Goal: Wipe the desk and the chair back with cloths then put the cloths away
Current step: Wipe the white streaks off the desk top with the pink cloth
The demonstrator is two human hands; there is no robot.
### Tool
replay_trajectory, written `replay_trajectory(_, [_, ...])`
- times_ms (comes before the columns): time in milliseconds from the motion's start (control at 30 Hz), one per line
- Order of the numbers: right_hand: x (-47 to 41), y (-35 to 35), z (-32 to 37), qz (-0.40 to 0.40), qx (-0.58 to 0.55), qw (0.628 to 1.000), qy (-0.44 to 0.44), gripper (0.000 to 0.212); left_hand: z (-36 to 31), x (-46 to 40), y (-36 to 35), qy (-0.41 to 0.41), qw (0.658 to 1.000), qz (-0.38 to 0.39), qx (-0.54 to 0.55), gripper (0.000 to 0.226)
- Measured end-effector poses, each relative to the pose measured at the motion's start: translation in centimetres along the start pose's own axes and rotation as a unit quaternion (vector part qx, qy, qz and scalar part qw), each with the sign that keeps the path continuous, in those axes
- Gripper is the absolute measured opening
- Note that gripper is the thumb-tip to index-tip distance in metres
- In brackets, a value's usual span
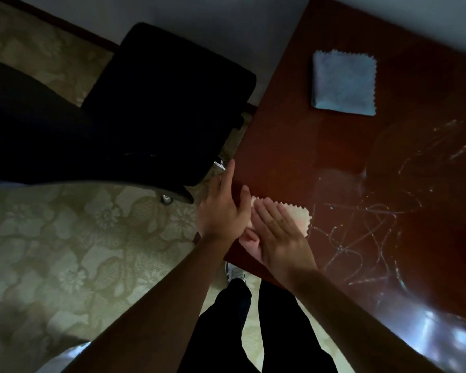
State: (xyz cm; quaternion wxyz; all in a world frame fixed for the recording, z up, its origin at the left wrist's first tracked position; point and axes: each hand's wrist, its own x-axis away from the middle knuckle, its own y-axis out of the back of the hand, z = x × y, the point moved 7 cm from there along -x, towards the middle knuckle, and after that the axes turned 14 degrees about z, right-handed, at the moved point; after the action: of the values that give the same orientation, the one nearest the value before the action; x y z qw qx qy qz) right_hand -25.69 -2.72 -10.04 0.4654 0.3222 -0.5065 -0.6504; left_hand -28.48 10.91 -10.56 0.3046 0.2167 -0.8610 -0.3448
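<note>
Hands flat, fingers straight | right hand [277, 235] presses pink cloth [297, 215] on desk [334, 146] | left hand [223, 208] beside.

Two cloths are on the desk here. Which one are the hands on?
The pink cloth at the desk's near edge; the right hand lies flat on it, left hand alongside. The blue cloth lies folded and untouched farther back.
</note>
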Motion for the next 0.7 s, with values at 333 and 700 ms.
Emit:
replay_trajectory(333, [-9.5, 2.9, -5.9, -0.032, 0.008, 0.99, -0.139, 0.053, -0.3, 0.1, 0.1, -0.019, 1.0, -0.02, -0.003, 0.067])
replay_trajectory(700, [1.3, 1.4, -2.9, 0.003, 0.021, 1.0, 0.002, 0.048, -0.2, 0.2, -0.5, -0.021, 0.999, 0.004, -0.04, 0.072])
